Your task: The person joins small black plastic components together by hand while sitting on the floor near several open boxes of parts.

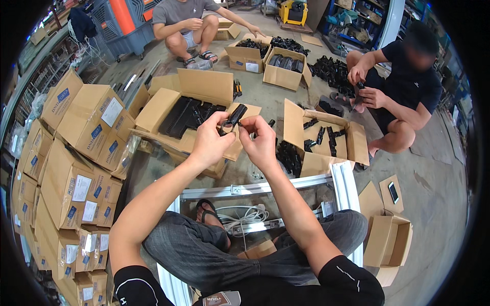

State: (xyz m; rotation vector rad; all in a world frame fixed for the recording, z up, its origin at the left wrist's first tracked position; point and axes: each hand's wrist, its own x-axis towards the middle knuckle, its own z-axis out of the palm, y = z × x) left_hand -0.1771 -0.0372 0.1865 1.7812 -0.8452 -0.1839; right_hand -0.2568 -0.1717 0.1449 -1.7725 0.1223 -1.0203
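My left hand (212,138) is closed around a black plastic part (237,113), roughly tube-shaped and tilted up to the right. Close beside it, my right hand (259,138) has thumb and forefinger pinched together near the part's lower end. Whatever sits between those fingertips is too small to name. Just beyond my left hand stands an open cardboard box (206,84) with rows of black parts (185,116) packed inside. To the right, another open box (352,142) holds several loose black pieces (333,142).
Stacked cartons (71,186) crowd the left side. An aluminium frame (255,187) surrounds my legs, with a coiled white cable (245,220) inside. A co-worker (408,81) handles a black part at right; another person (186,25) squats at the back. A phone (393,193) lies on cardboard.
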